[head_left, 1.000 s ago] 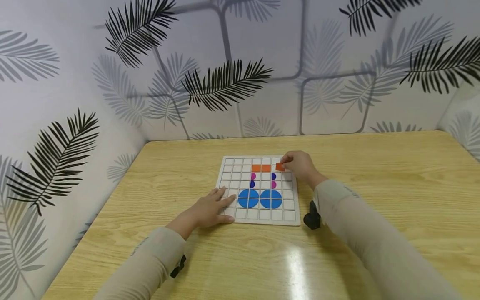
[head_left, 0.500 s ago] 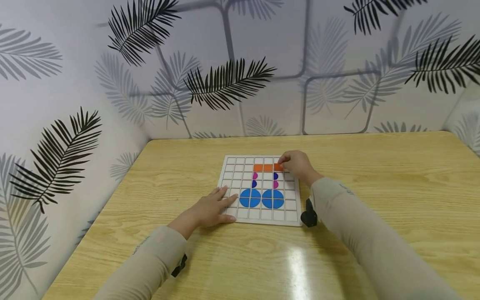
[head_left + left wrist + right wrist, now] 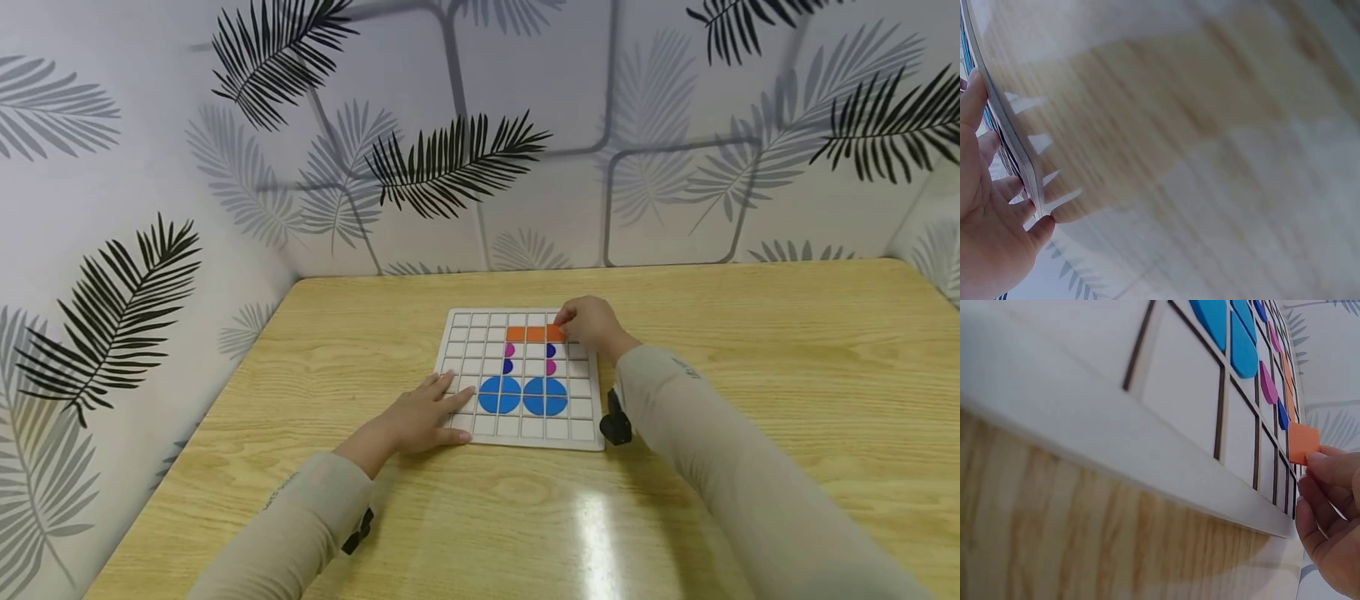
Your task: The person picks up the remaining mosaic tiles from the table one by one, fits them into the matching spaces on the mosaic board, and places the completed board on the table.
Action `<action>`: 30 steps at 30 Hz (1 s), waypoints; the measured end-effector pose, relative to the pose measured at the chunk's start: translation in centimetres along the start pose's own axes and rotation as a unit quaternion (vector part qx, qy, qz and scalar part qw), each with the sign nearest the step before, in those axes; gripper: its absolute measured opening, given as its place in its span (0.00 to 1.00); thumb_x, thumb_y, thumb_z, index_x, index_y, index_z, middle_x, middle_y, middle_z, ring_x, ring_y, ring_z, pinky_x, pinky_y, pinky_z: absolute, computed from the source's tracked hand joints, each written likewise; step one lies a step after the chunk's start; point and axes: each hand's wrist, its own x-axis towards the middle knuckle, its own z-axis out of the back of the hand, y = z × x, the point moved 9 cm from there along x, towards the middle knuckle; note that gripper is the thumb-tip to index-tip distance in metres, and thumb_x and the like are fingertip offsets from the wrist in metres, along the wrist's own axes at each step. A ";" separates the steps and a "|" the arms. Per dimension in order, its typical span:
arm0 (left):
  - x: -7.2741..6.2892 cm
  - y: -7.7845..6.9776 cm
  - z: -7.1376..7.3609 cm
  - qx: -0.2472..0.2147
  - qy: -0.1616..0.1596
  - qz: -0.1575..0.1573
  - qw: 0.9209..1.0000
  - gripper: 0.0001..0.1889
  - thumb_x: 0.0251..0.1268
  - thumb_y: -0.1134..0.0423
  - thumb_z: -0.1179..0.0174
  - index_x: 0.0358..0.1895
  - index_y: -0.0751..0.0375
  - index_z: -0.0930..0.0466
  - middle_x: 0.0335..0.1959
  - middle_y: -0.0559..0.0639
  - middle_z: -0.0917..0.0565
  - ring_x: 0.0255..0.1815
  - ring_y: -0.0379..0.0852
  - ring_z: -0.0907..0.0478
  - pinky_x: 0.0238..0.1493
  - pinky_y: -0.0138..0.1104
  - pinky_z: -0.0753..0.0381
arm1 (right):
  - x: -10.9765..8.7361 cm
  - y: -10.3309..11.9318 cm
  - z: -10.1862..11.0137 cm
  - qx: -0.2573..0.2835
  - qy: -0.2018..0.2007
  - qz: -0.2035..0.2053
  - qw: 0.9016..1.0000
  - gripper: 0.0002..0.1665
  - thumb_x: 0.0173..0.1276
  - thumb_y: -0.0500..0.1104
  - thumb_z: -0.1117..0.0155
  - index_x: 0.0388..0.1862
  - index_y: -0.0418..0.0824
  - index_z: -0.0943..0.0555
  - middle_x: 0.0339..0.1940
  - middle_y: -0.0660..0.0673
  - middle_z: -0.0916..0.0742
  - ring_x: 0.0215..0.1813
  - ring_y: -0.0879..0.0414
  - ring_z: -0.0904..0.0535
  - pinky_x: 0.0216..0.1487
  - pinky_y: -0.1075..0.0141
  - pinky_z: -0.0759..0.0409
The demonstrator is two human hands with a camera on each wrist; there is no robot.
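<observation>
A white grid board [image 3: 507, 428] lies on the wooden table. My left hand [image 3: 414, 419] rests spread over its left edge; the left wrist view shows the fingertips along the board's side. With thumb and fingertips, my right hand [image 3: 592, 322] pinches an orange square tile [image 3: 1302, 443] at the far right of the board. In the right wrist view this tile stands tilted at the grid. Left of it, two orange tiles [image 3: 526, 334] sit in a row. Below are small pink and dark blue half-round pieces [image 3: 551, 367], then two blue circles [image 3: 545, 396] made of quarter pieces.
The light wooden table [image 3: 480, 517] extends round the board on all sides. A wall [image 3: 540, 200] with a leaf pattern stands behind and to the left. Black wrist devices [image 3: 617, 421] hang below both sleeves.
My right hand has moved the orange tile slightly left, from a gap to right beside the other orange tiles. The left hand stays on the board's edge.
</observation>
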 end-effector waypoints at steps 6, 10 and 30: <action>-0.1 -0.1 -0.2 -0.002 0.001 0.000 1.000 0.35 0.57 0.40 0.55 0.67 0.45 0.51 0.67 0.56 0.56 0.66 0.56 0.62 0.57 0.53 0.49 | 0.3 -0.4 -0.4 -0.026 0.012 0.005 1.000 0.09 0.57 0.32 0.44 0.37 0.32 0.21 0.36 0.40 0.20 0.39 0.49 0.30 0.44 0.60 0.30; -0.1 0.1 -0.2 -0.004 0.001 0.001 1.000 0.35 0.57 0.39 0.56 0.67 0.45 0.52 0.68 0.55 0.57 0.66 0.55 0.62 0.57 0.54 0.50 | 0.5 -0.4 -0.6 -0.038 0.015 0.000 0.999 0.09 0.57 0.32 0.43 0.38 0.32 0.22 0.37 0.39 0.20 0.40 0.48 0.30 0.46 0.59 0.31; 0.2 0.2 -0.2 0.005 0.011 0.005 1.000 0.35 0.56 0.38 0.57 0.67 0.44 0.53 0.68 0.55 0.57 0.66 0.55 0.63 0.58 0.52 0.50 | -0.1 -0.2 -0.3 -0.030 0.009 0.005 0.999 0.12 0.60 0.34 0.47 0.42 0.28 0.25 0.40 0.36 0.22 0.41 0.47 0.30 0.44 0.59 0.29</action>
